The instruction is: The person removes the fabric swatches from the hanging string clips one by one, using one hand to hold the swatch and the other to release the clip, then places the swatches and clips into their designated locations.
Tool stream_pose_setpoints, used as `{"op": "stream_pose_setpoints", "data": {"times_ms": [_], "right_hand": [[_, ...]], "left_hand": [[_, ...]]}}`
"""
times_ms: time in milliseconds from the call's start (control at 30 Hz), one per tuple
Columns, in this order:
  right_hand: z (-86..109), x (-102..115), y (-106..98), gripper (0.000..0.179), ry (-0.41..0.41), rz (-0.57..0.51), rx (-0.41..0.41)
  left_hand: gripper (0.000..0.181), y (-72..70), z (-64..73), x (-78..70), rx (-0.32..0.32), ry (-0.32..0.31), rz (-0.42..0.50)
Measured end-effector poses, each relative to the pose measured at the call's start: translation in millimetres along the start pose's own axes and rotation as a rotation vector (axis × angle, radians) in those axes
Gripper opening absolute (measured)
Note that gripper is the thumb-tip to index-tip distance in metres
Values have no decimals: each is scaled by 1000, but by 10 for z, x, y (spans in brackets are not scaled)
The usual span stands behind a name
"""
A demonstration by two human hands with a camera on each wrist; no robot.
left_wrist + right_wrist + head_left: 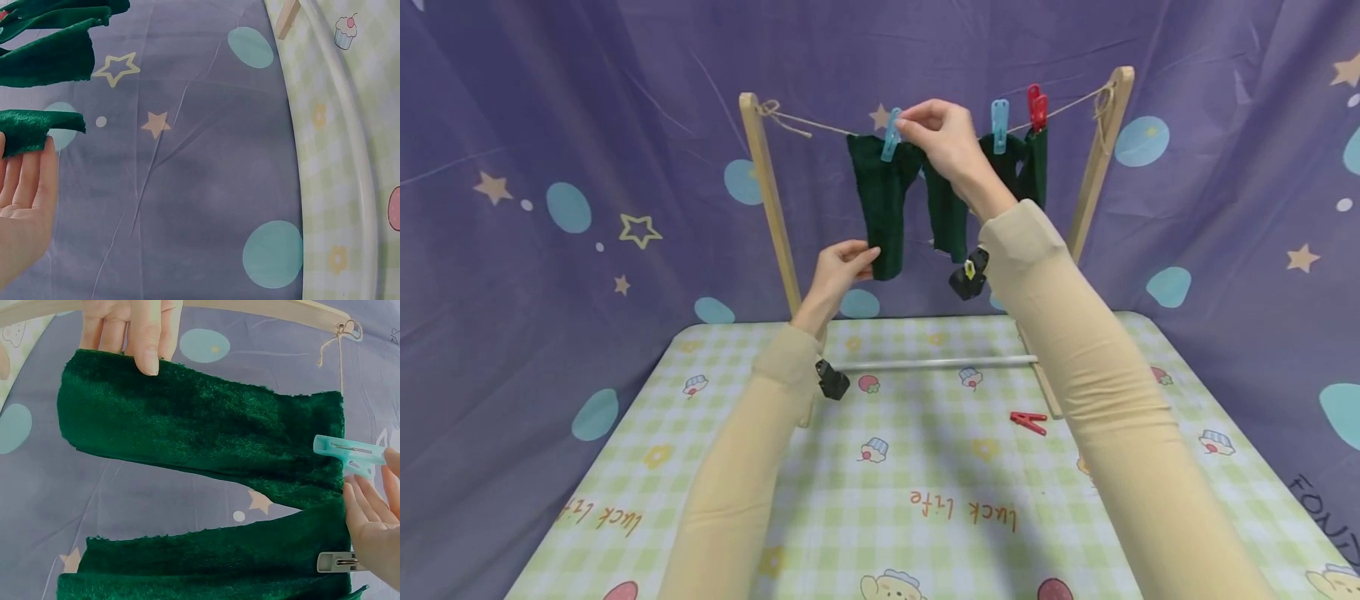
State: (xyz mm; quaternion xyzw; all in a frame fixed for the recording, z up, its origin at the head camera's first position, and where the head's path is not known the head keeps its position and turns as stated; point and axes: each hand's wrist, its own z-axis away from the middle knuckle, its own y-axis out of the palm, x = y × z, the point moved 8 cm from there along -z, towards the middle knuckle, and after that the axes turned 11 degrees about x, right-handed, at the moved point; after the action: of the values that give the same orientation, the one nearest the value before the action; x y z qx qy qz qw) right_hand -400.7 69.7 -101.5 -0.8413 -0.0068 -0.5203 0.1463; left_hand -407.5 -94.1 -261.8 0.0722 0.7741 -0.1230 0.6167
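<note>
1. "Luck Life" is printed in orange-brown lettering (964, 510) on the checked tablecloth (842, 500), seen upside down.
2. The wording is repeated, as "Luck Lif" (604, 516), at the cloth's left edge, where the last letter is hardly made out.
3. "FOND" is shown in dark capitals (1318, 515) on the purple curtain (1225, 183), far right; what follows is cut off.

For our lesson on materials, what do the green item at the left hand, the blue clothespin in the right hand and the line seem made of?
Green item: soft, velvety pile fabric, likely velour or velvet, from its patchy sheen.
Blue clothespin: probably smooth plastic, its colour even, with a shiny strip, perhaps a metal spring.
Line: probably matte natural twine, tan with tied loose ends.
</note>
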Motion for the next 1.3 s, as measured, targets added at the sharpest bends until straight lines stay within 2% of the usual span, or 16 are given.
{"op": "stream_pose_setpoints", "data": {"times_ms": [67, 167, 300, 400, 467, 567, 733, 900, 1133, 1300], "right_hand": [[6, -5, -9, 21, -19, -40, -16], [10, -20, -7, 30, -23, -87, -16], [12, -29, 6, 40, 9, -9, 20], [20, -22, 14, 40, 20, 77, 36], [29, -17, 19, 38, 16, 89, 38], [40, -14, 17, 33, -4, 15, 17], [43, 2, -4, 27, -50, -171, -45], [49, 46, -33, 23, -104, -260, -110], [80, 111, -134, 17, -124, -229, -222], [110, 155, -159, 16, -130, -247, -244]], "left_hand": [[34, -5, 4, 9, -9, -7, 2], [35, -8, 14, 24, -21, -21, 2], [37, -17, 37, 36, -29, -30, -8], [38, -23, 54, 31, -33, -25, -12], [37, -34, 68, 23, -45, -22, -16], [37, -59, 93, 9, -72, -19, -20], [35, -104, 117, -7, -105, -12, -14], [33, -148, 131, -1, -116, -5, -7], [29, -174, 148, 21, -112, -6, -11], [29, -209, 162, 28, -117, -14, -57]]}}
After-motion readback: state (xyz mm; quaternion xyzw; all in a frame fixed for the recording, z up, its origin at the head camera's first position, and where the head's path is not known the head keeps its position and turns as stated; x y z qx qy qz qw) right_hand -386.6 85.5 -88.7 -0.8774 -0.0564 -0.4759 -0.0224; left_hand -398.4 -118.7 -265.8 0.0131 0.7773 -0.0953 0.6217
